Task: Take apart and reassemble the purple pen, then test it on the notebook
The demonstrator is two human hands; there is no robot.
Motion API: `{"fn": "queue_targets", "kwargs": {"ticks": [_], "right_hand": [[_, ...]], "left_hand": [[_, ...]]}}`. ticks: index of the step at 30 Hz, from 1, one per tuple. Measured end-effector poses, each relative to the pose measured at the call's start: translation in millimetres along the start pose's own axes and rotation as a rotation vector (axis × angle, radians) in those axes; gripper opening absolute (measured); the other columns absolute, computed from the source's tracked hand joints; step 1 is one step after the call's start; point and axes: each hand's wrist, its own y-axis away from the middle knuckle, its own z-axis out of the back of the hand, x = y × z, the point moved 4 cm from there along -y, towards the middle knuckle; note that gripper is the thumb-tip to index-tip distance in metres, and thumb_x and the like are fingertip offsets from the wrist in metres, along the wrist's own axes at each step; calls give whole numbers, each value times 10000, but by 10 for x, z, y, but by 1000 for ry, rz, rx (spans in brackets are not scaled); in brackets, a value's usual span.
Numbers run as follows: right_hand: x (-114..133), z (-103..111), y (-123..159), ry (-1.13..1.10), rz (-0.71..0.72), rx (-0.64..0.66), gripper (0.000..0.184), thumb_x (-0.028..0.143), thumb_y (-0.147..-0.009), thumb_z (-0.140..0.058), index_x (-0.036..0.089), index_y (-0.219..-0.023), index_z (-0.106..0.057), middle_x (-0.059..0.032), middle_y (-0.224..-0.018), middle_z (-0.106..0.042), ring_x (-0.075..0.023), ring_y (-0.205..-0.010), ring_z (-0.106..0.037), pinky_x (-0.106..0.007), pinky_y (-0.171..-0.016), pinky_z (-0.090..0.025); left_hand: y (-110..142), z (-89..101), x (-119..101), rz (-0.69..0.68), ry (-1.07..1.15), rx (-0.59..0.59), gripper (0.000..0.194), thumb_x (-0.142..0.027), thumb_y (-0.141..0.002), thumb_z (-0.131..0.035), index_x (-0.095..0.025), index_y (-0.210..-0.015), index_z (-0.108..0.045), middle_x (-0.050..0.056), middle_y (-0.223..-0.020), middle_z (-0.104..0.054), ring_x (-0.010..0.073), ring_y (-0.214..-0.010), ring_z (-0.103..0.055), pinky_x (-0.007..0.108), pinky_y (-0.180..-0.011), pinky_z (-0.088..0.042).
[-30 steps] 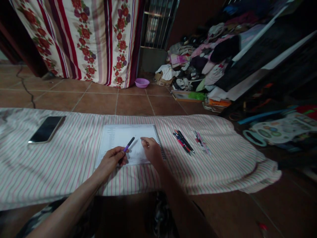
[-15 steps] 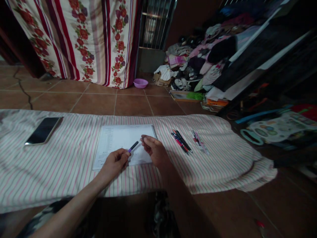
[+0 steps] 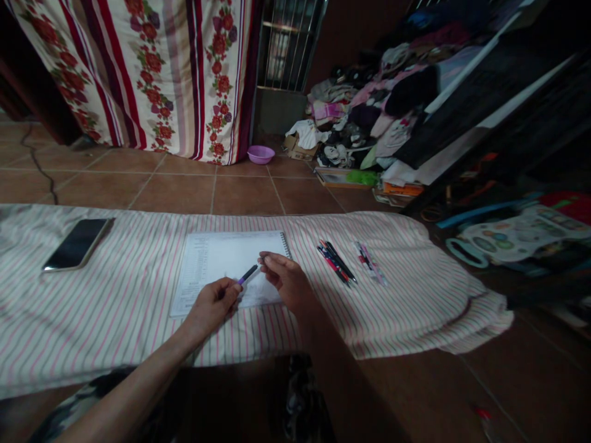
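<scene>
My left hand (image 3: pixel 215 301) is closed around a purple pen (image 3: pixel 247 274) with a black grip, tilted up to the right above a spiral notebook (image 3: pixel 221 252). A thin pale tip runs from the pen's black end toward my right hand (image 3: pixel 287 278). That hand's thumb and fingers are pinched together just off the tip; whatever lies between them is too small to make out. The notebook's page is mostly white, with printed lines down its left side. To the right, several pens (image 3: pixel 337 263) lie bunched on the striped cloth (image 3: pixel 415 295), beside a smaller group of pale pens (image 3: pixel 370 263).
A dark-screened phone (image 3: pixel 77 245) rests on the cloth at the left. Beyond the cloth are a tiled floor (image 3: pixel 184 184), a purple basin (image 3: pixel 261 154) and a floral curtain (image 3: pixel 180 80). Heaped clothes (image 3: pixel 369 117) fill the back right, and a patterned bag (image 3: pixel 517 231) sits at the right.
Both hands and the pen keep nearly the same pose. The whole view has shifted very slightly.
</scene>
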Motion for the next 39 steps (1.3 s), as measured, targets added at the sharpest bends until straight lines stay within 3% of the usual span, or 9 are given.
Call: {"fn": "queue_targets", "kwargs": {"ticks": [6,39], "right_hand": [[-5,-13,4,70,15,43,287,378,-623,-703,202,-849,-702,-24,-874,-680,-101,-706,-590,-200,-589,-427],[-19,-39,10,153,48,70,280,370,-621,-702,188,-834,-711,-21,-766,-673,-127,-715,-630,-216,-601,-448]], "left_hand": [[-37,18,77,-9,-11,-7,334,-480,-681,-591,-154,-629,-536,-59,-428,-443,68,-394,-363,207,-410,-273],[-18,45,36,-38,-118,-29,299,-439,-734,-532,-159,-632,-531,-54,-441,-434,79,-409,-369,212,-421,-277]]}}
